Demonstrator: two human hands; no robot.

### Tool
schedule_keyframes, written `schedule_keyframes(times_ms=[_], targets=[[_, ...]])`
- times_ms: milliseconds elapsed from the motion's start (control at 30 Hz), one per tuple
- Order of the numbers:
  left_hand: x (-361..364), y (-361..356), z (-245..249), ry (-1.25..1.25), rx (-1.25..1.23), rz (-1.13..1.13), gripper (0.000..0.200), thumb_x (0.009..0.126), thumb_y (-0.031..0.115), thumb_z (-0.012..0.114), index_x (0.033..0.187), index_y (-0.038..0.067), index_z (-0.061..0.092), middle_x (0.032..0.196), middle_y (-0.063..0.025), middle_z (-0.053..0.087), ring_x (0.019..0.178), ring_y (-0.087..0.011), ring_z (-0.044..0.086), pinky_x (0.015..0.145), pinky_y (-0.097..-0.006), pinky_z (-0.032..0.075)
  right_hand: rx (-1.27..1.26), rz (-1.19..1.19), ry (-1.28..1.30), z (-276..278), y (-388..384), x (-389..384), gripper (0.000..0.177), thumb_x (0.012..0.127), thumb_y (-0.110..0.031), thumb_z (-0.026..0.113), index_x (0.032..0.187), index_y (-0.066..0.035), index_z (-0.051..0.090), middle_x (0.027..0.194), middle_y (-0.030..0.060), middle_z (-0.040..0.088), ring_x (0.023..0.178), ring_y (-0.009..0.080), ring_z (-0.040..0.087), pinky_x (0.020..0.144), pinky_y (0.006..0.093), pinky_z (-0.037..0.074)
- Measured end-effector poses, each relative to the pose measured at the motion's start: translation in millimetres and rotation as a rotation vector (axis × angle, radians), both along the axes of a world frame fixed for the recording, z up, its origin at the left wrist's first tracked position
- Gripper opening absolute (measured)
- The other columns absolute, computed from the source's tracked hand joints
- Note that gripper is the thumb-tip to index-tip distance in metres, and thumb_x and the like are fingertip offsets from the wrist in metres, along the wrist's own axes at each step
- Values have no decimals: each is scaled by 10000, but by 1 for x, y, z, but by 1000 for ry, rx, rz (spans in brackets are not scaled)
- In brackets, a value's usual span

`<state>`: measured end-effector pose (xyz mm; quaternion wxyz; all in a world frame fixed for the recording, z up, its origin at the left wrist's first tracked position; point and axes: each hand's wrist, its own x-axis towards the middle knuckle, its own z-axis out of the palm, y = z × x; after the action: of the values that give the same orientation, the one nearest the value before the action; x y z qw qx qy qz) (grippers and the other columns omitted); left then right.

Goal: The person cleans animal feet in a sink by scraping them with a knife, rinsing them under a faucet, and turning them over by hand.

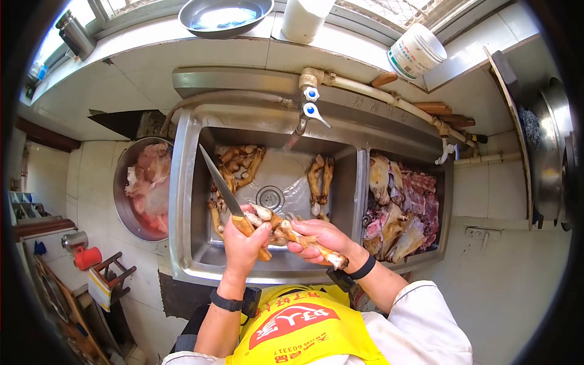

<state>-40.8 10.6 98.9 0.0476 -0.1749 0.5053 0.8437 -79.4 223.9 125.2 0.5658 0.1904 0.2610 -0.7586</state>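
Note:
My left hand [243, 246] is closed round the wooden handle of a knife [220, 181], its long blade slanting up and away to the left. The thumb and fingers of that hand also press on the near end of an animal foot [313, 243]. Around the other end of this browned foot, my right hand [325, 237] is wrapped. Both hands are over the front of a steel sink basin [286, 131]. Below and beyond them, more feet lie in a pile [240, 164] at the basin's left, and a few [320, 176] rest at its right.
The right basin holds large pieces of meat [401, 207]. A steel bowl [120, 188] of pale pink meat stands left of the sink. The tap [304, 115] rises behind the basin. A pan [225, 15] and a white bucket [417, 52] sit on the ledge.

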Motion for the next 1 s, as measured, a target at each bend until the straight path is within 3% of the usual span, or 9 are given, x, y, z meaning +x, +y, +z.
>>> schedule_keyframes(times_ms=[233, 300, 433, 533, 600, 700, 767, 933, 1000], targets=[[7, -2, 8, 56, -65, -16, 448, 852, -45, 746, 1213, 35, 494, 978, -63, 638, 670, -96, 605, 584, -245, 506, -2, 17, -26, 16, -1, -1, 361, 1131, -367, 429, 1219, -30, 526, 860, 50, 576, 503, 38, 456, 380, 192, 390], [6, 2, 12, 96, -133, 7, 402, 863, -29, 722, 1180, 47, 486, 957, -82, 625, 585, -109, 562, 509, -252, 462, -1, 9, -32, 15, 0, -1, 379, 1136, -366, 412, 1234, -17, 523, 849, 55, 567, 482, 32, 445, 361, 189, 380], [3, 2, 18, 114, -153, -13, 407, 860, -8, 739, 1183, 39, 495, 1011, -99, 638, 600, -107, 574, 519, -251, 469, -50, 21, -45, 8, 6, -3, 386, 1136, -363, 410, 1246, -11, 522, 845, 59, 568, 470, 36, 446, 354, 196, 378], [-1, 5, 27, 153, -133, -2, 365, 860, 24, 761, 1149, 18, 539, 975, -94, 658, 605, -103, 582, 524, -249, 472, -115, 29, -42, 3, 14, -8, 387, 1134, -363, 415, 1251, -10, 522, 850, 65, 576, 467, 40, 453, 354, 199, 380], [-7, 7, 39, -3, -190, -19, 303, 864, 28, 742, 1119, -2, 582, 864, -66, 663, 604, -96, 585, 528, -247, 472, -140, 34, -40, 3, 17, -11, 388, 1133, -364, 420, 1253, -10, 523, 853, 68, 581, 467, 43, 458, 356, 199, 382], [-17, 10, 45, -136, -265, -44, 241, 865, 6, 698, 1094, -12, 624, 761, -33, 642, 589, -89, 577, 529, -244, 466, 25, 39, 57, 3, 16, -13, 390, 1128, -357, 441, 1284, -10, 523, 854, 71, 588, 463, 49, 469, 372, 194, 388], [-21, 12, 46, -150, -233, -29, 229, 861, 1, 683, 1085, -16, 638, 759, -32, 642, 584, -85, 571, 528, -242, 461, 91, 65, 224, 1, 15, -14, 396, 1120, -356, 464, 1309, -12, 523, 850, 70, 598, 463, 52, 483, 390, 188, 394], [-26, 20, 41, -130, -272, 6, 144, 859, 45, 707, 995, 1, 690, 803, 2, 670, 645, -50, 583, 568, -230, 470, 95, 66, 215, -4, 24, -17, 394, 1112, -356, 486, 1318, -23, 528, 860, 53, 617, 470, 44, 498, 403, 185, 405], [-31, 16, 40, -184, -271, -87, 131, 854, 53, 716, 974, 0, 704, 794, 10, 666, 648, -40, 569, 586, -230, 469, 112, 75, 229, -6, 26, -18, 383, 1111, -352, 492, 1310, -29, 537, 871, 39, 626, 472, 36, 496, 406, 186, 411]])
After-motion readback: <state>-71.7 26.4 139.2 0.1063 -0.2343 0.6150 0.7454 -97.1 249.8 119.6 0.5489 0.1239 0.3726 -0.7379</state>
